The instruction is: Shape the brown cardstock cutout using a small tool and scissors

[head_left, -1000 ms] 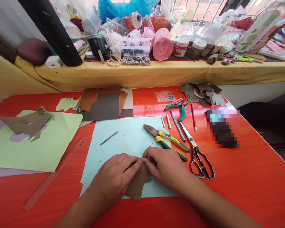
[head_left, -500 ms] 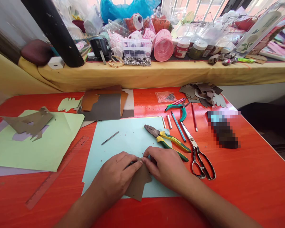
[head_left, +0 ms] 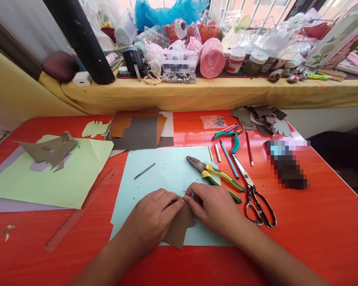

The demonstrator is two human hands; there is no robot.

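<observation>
Both hands meet over a light blue sheet (head_left: pixel 128 214) at the front of the table. Between them is a brown leather-like piece (head_left: pixel 177 230) with a cut edge, its lower corner hanging toward me. My left hand (head_left: pixel 155 212) is closed on its upper left side, thumb and fingers pressed together. My right hand (head_left: pixel 210 204) pinches the top edge close to the left thumb. Fingers hide the pinched spot. Just beyond the right hand lie combination pliers (head_left: pixel 207 169) with yellow-green handles. A thin metal rod (head_left: pixel 144 171) rests on the sheet.
Scissors (head_left: pixel 249 186), teal pliers (head_left: pixel 235 141), a blue pen (head_left: pixel 229 159) and a red pencil (head_left: pixel 250 149) lie to the right. Leather scraps (head_left: pixel 259 119) are heaped behind. On the left are a clear ruler (head_left: pixel 80 210) and green paper (head_left: pixel 86 171). A cluttered ledge (head_left: pixel 179 93) runs along the back.
The view has shifted slightly, so everything appears a little farther right. Both hands keep hold of the brown leather-like piece in nearly the same pose.
</observation>
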